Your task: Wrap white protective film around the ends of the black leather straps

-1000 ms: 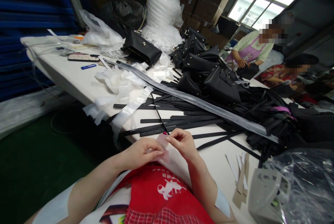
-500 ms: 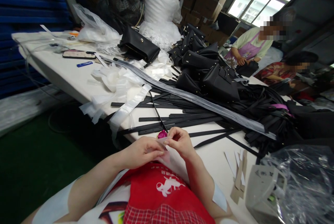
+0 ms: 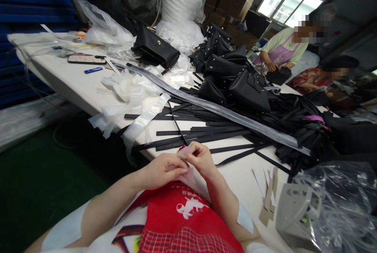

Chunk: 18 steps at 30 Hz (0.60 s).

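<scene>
At the table's near edge, in front of a red apron (image 3: 191,206), both my hands are closed on a thin translucent white sheet (image 3: 192,175). My left hand (image 3: 165,171) pinches it between thumb and fingers. Just to the right and slightly higher, my right hand (image 3: 202,160) grips its upper part with thumb and fingertips. A narrow black strap (image 3: 177,124) runs down from the strap pile to my fingers; whether they hold its end is hidden. Behind the fingertips shows a bit of a magenta round object (image 3: 181,149), mostly covered.
Black straps (image 3: 203,137) lie across the white table, crossed by a long grey strip (image 3: 218,110). Black handbags (image 3: 247,92) are heaped behind. White film pieces (image 3: 144,96) lie left; a tape dispenser (image 3: 294,209) and clear plastic (image 3: 341,206) stand right. Two people work at the far right.
My right hand has shifted slightly left and up with the upper part of the sheet, covering more of the magenta object. My left hand stays almost in place.
</scene>
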Available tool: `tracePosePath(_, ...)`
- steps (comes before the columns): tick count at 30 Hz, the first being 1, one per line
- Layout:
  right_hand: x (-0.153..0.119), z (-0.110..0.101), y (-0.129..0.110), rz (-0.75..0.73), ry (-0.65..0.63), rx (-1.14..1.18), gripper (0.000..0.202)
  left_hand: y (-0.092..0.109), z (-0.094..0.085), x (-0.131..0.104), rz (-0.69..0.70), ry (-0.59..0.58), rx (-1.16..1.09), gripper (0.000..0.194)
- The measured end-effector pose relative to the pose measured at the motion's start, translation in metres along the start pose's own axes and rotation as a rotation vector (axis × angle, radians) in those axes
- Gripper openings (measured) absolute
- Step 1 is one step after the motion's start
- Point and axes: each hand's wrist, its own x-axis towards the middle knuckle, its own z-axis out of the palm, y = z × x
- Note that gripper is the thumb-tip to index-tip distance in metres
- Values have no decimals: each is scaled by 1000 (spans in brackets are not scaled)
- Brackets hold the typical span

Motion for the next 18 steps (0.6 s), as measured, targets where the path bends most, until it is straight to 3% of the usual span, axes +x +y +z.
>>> tracePosePath(3,-1,-6,-1,-20,3,20,33,-3,0,2,-60,178,0,23)
tracePosePath(6,-4,-11,-7,-65,-8,-100,34,-11,-6,3,-89,352,8,22)
tracePosePath(9,-8,-10,-14,-94,-20,-277,20,-18,-13,2,-82,437,30,21)
tracePosePath(13,-9,-5,-20,-151,60,-349,18,-15,-19,-1,-50,371,67,23)
tracePosePath(18,-8,-7,-23,-231,32,-351,22,-9,-14,-1,3,187,220,18)
